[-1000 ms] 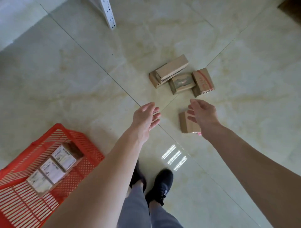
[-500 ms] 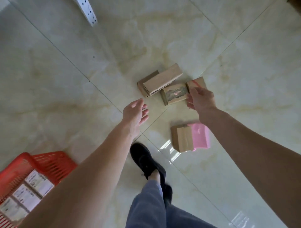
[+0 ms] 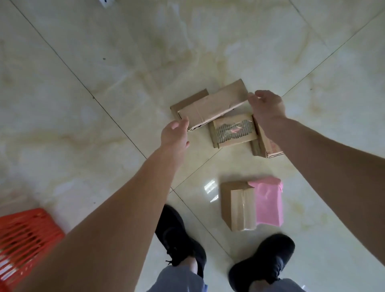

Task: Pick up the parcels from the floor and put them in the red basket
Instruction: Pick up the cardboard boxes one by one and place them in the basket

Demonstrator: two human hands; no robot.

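Note:
A long flat cardboard parcel [image 3: 212,105] lies on top of another brown parcel [image 3: 188,101] on the tiled floor. My left hand [image 3: 175,134] grips its near left end and my right hand [image 3: 265,106] grips its far right end. Beside it lie a parcel with a clear taped window [image 3: 233,131] and a brown parcel with red print [image 3: 264,146], partly hidden under my right wrist. Closer to my feet sit a small brown box [image 3: 238,205] and a pink bag [image 3: 268,202]. The red basket [image 3: 25,235] is at the lower left edge.
My two black shoes [image 3: 179,235] stand on the pale marble-look floor just below the small box. A white perforated post foot [image 3: 105,2] shows at the top edge. Open floor lies to the left and far side.
I stepped closer and the view tilted down. Both hands moved onto the long top parcel, one at each end; my right hand left the red-printed parcel. The basket slid toward the lower left edge.

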